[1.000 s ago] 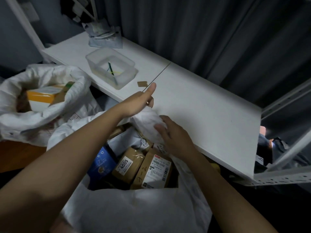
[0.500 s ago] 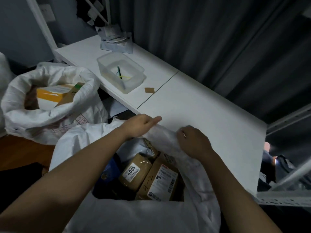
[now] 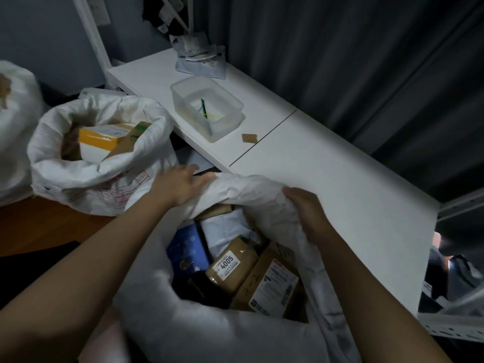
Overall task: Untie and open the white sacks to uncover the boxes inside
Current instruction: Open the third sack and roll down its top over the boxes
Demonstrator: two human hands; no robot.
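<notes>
- Head view: a dim room with a dark pleated curtain (image 3: 353,61) along the back and a grey-blue wall (image 3: 39,35) at the left.
- A long white shelf (image 3: 327,184) runs diagonally from upper left to lower right, with a thin seam across its middle.
- On the shelf stands a clear plastic tub (image 3: 207,107) holding thin green and yellow sticks; a small brown scrap (image 3: 249,138) lies just beside it, and a crumpled grey packet (image 3: 200,60) sits at the far end.
- A brown wooden floor (image 3: 47,226) shows at the left.
- The near white sack (image 3: 209,331) sits open against the shelf edge, brown boxes (image 3: 230,263) and a blue box (image 3: 187,248) exposed inside.
- The left hand (image 3: 180,186) rests on the sack's far rim, fingers laid over the fabric; the right hand (image 3: 307,210) is curled, gripping the rim's right side.
- A second white sack (image 3: 86,176) stands open at the left, a yellow-and-white box (image 3: 100,141) inside.
</notes>
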